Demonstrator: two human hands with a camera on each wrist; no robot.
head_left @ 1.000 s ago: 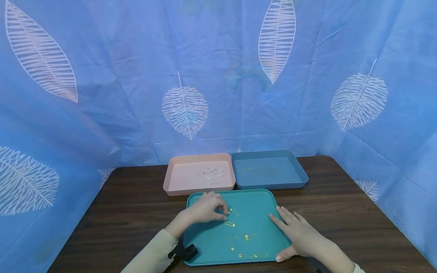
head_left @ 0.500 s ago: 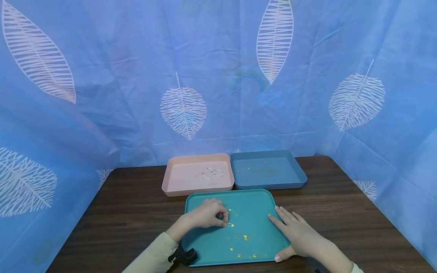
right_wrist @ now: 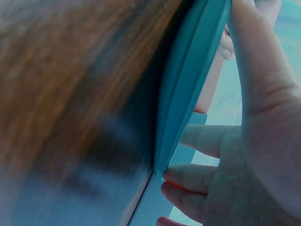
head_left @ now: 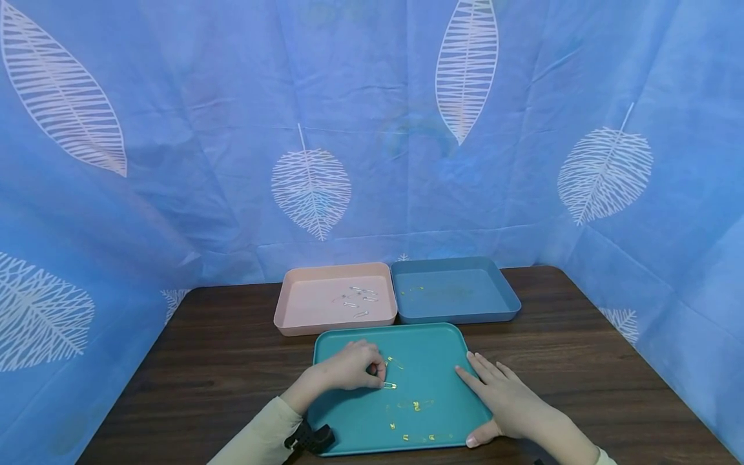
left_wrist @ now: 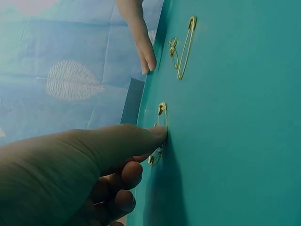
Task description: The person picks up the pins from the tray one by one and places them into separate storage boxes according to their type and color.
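Note:
A teal tray (head_left: 444,355) lies on the table with several gold safety pins spread on it. My left hand (head_left: 351,367) is over the tray's left half, thumb and fingertips pinching one end of a gold safety pin (left_wrist: 162,109); the thumb hides part of it. Another gold pin (head_left: 395,362) lies just beyond those fingers. Toward the near side, more gold pins (head_left: 416,406) are scattered, two of them close together. My right hand (head_left: 511,402) rests on the tray's right rim, fingers spread and straight, holding no pin.
Behind the teal tray stand a pink tray (head_left: 308,316) with several silver safety pins (head_left: 361,314) and a blue tray (head_left: 465,310) with a few gold pins near its left side. The dark wooden table (head_left: 221,361) reaches a leaf-patterned blue cloth (head_left: 372,194) at the back.
My left hand has lowered slightly toward the near side, its thumb and fingers now at the end of the gold safety pin. My right hand stays on the rim.

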